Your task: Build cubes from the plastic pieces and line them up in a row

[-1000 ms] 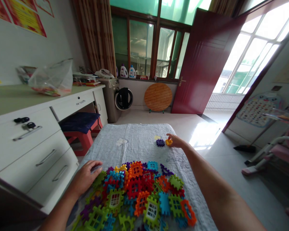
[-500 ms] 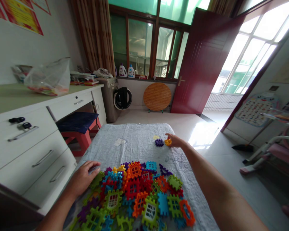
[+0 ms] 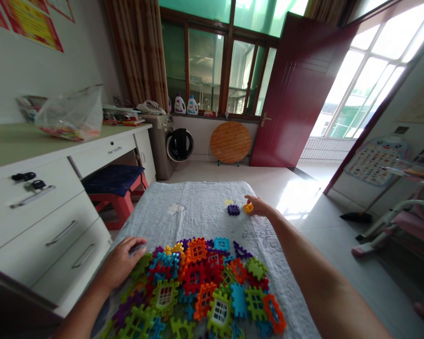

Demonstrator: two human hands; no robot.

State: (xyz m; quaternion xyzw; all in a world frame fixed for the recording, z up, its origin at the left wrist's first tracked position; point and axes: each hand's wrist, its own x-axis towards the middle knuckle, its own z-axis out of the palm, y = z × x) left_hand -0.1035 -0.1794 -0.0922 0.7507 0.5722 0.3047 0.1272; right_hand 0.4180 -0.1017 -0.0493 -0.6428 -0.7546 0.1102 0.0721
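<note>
Slight rightward shift of the right hand [image 3: 259,206] with the yellow piece [image 3: 248,208] since the earlier frame; gap to the purple piece [image 3: 229,210] a little wider. Both pieces lie toward the far right corner of the cloth-covered counter [image 3: 205,200], the yellow one close to its right edge.

Right grip: fingers nearly closed about the yellow piece, one finger reaching out beyond it. Exact contact points hidden.

Key relation: purple piece lies directly left of the yellow one, near, not touching. Both look roughly square; no clear long axis readable. Right hand is much the nearer to the purple piece, its palm on the far side of the yellow piece from it.

Left hand [image 3: 123,261]: near the left edge, beside the pile [image 3: 194,278], fingers loosely curled. Something greyish shows by the thumb; cannot tell whether it is held.
</note>
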